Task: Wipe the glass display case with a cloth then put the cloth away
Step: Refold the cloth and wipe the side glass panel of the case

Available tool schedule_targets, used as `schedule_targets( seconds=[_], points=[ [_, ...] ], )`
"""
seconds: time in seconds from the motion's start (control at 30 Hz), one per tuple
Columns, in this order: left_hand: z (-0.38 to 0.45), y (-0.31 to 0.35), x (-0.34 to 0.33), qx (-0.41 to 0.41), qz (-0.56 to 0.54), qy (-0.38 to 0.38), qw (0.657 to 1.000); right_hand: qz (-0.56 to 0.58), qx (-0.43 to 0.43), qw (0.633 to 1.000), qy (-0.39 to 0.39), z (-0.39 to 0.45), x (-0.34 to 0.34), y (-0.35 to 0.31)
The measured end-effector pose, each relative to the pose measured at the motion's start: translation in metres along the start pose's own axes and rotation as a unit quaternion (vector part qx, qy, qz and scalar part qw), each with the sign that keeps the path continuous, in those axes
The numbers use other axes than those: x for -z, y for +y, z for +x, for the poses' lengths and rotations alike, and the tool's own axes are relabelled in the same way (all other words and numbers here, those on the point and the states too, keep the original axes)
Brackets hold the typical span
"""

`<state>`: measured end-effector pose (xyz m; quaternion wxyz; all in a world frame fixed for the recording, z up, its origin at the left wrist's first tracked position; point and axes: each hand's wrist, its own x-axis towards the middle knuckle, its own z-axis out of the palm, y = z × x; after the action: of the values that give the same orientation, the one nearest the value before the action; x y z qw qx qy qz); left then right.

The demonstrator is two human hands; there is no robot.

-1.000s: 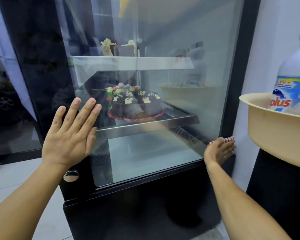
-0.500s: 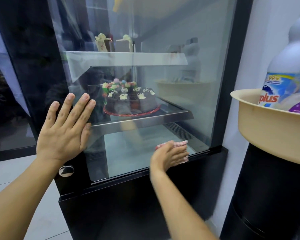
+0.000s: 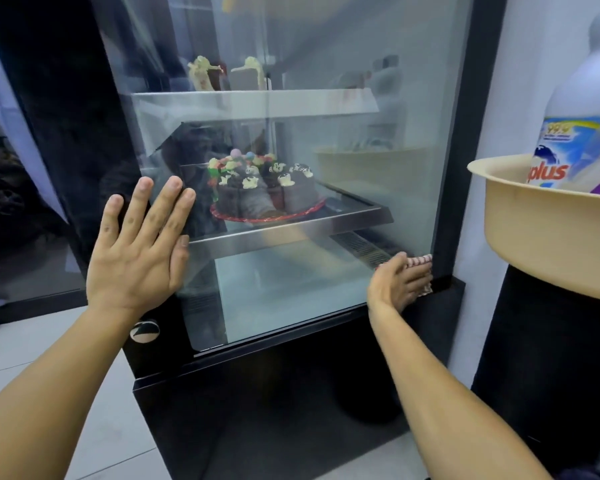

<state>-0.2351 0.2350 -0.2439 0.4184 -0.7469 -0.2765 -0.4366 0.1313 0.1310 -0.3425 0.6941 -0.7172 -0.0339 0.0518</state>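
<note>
The tall black-framed glass display case [image 3: 343, 46] fills the middle of the view, its front pane running from the top edge down to a black base. The left hand [image 3: 136, 251] lies flat against the left side of that pane, fingers straight and slightly spread, palm on the glass beside the dark frame. The right hand [image 3: 397, 285] is low at the pane's bottom right corner, its straight fingers pressing a small pink-and-white patterned cloth [image 3: 420, 263] against the glass just beside the right frame post; only the cloth's edge shows past the fingertips (the rest is hidden under the hand).

Inside the case, a round chocolate cake with white and coloured toppings [image 3: 264, 192] sits on a red board on the middle steel shelf [image 3: 326, 226]. On the upper steel shelf [image 3: 257, 102] stand two slices of cake with cream tops [image 3: 201, 74], far behind the glass.

To the right, a beige plastic basin [image 3: 541, 244] rests on a black cylindrical stand [image 3: 551, 375], well apart from the cloth. A white detergent bottle with a blue label [image 3: 582, 133] stands in the basin. Pale floor tiles [image 3: 49, 341] show at the lower left.
</note>
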Motion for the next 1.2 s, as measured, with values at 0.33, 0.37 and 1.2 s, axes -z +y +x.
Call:
schedule_targets(
  seconds=[0.33,0.37,1.2],
  points=[
    [-0.001,-0.003,0.001,-0.014,0.002,-0.011,1.0,0.061,-0.008,0.998,-0.001,0.044,0.019,-0.007],
    [-0.002,-0.003,0.0,-0.014,0.007,-0.008,1.0,0.07,-0.007,0.998,0.007,0.059,0.024,-0.007],
    [-0.001,-0.005,0.003,-0.026,0.015,-0.007,1.0,-0.062,0.163,0.958,-0.226,-0.286,-0.069,0.054]
  ],
)
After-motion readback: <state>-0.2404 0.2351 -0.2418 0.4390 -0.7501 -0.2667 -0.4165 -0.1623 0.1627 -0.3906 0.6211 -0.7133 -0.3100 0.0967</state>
